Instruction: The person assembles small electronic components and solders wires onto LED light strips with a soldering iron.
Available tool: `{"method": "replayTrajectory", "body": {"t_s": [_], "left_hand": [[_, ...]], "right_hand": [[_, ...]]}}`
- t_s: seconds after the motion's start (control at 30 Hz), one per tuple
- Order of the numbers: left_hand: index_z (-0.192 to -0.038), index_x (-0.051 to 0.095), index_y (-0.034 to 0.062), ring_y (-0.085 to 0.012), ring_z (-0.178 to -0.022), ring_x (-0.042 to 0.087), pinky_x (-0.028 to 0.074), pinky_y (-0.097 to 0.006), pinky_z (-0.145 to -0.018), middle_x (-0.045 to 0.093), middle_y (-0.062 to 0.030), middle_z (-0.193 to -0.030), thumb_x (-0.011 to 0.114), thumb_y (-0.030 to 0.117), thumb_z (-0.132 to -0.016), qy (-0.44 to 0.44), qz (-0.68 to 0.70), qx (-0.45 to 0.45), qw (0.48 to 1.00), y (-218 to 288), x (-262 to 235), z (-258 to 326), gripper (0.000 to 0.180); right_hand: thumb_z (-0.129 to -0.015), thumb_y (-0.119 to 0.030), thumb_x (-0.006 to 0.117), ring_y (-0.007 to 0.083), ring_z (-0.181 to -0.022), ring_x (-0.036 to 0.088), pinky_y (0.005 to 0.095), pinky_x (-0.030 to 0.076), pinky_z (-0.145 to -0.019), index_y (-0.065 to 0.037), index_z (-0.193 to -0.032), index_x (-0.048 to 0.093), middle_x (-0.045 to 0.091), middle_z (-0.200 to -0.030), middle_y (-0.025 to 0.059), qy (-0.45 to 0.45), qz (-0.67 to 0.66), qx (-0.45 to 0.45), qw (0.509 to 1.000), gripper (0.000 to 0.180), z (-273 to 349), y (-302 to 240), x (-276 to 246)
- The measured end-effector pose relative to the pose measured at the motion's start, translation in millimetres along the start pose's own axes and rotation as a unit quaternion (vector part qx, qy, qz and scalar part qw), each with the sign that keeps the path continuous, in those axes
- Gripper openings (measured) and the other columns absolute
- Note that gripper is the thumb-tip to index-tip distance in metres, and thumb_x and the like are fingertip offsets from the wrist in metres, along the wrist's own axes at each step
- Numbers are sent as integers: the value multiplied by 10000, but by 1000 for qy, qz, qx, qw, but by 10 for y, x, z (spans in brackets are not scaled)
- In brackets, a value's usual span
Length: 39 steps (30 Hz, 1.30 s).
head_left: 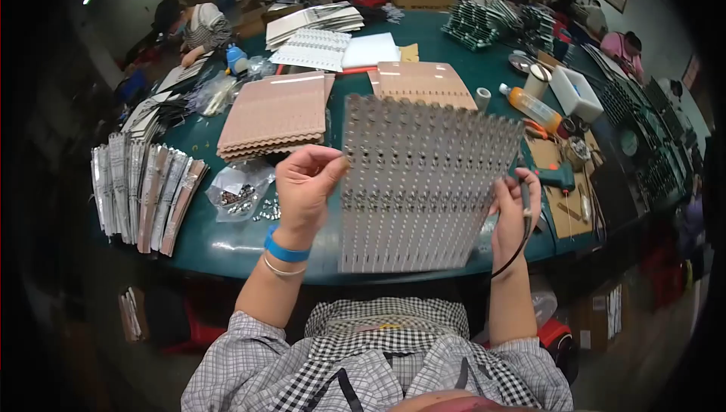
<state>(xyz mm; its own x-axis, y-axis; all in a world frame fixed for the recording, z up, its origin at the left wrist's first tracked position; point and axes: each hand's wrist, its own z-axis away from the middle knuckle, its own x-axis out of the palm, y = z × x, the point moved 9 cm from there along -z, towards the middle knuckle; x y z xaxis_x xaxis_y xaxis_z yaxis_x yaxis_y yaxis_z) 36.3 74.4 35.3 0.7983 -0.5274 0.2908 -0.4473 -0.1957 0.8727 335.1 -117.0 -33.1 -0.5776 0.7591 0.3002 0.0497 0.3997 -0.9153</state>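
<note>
Between my hands, a thin grey panel [416, 185] with rows of small holes and metal bits stands raised above the near table edge. My left hand [306, 185] pinches its left edge between thumb and fingers. On the opposite side, my right hand [518, 200] grips the right edge, its fingers partly behind the panel. A black cable [522, 242] runs along my right wrist. Beyond the panel's left side lies a stack of pinkish boards [276, 113]; another pinkish stack [423, 83] is partly hidden behind it.
A bag of small metal parts [238, 194] lies left, beside bundled strips [144, 192]. A green power tool [556, 177], an orange bottle [533, 108] and a white box [576, 94] are at right. White panels [314, 26] lie farther back. A person [200, 26] works at far left.
</note>
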Motion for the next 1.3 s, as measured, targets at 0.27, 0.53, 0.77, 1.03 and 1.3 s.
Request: {"method": "replayTrajectory", "body": {"t_s": [0.27, 0.53, 0.77, 1.03, 1.3], "left_hand": [[-902, 702, -8, -76, -769, 592, 477, -216, -706, 680, -41, -869, 737, -68, -804, -4, -48, 128, 991, 141, -335, 152, 119], [-925, 699, -34, -226, -896, 690, 567, -321, -808, 712, -151, -937, 726, -66, -789, -37, -107, 152, 982, -113, -413, 377, 142], [-926, 690, -43, -243, -902, 690, 557, -326, -814, 709, -169, -948, 727, -41, -789, -18, -104, 134, 985, -156, -479, 493, 142], [-892, 681, -39, -256, -887, 692, 552, -328, -792, 716, -185, -935, 695, -120, -753, -44, -149, 167, 974, -123, -469, 552, 162], [-886, 686, -36, -255, -878, 692, 535, -342, -832, 717, -179, -929, 692, -95, -765, -41, -117, 138, 983, -151, -474, 541, 135]], "right_hand": [[-885, -4, 686, 128, -707, 590, 288, 510, -648, -32, -998, 608, 603, -838, 12, -64, -99, -118, 986, 140, 155, -350, 130], [-899, -47, 686, 197, -930, 650, 299, 515, -835, -11, -1001, 614, 668, -1019, 130, -110, -32, -173, 978, 130, 405, -185, 82], [-888, -30, 680, 219, -975, 641, 327, 498, -882, 27, -1034, 603, 664, -1048, 166, -129, -29, -192, 973, 174, 495, -223, 111], [-911, -229, 661, 278, -1011, 629, 378, 482, -922, 39, -1049, 593, 653, -1073, 205, -128, 53, -219, 966, 309, 581, -215, 70], [-910, -220, 637, 302, -1038, 629, 405, 489, -932, 15, -1087, 566, 651, -1086, 222, -148, 9, -196, 969, 303, 598, -168, 76]]}}
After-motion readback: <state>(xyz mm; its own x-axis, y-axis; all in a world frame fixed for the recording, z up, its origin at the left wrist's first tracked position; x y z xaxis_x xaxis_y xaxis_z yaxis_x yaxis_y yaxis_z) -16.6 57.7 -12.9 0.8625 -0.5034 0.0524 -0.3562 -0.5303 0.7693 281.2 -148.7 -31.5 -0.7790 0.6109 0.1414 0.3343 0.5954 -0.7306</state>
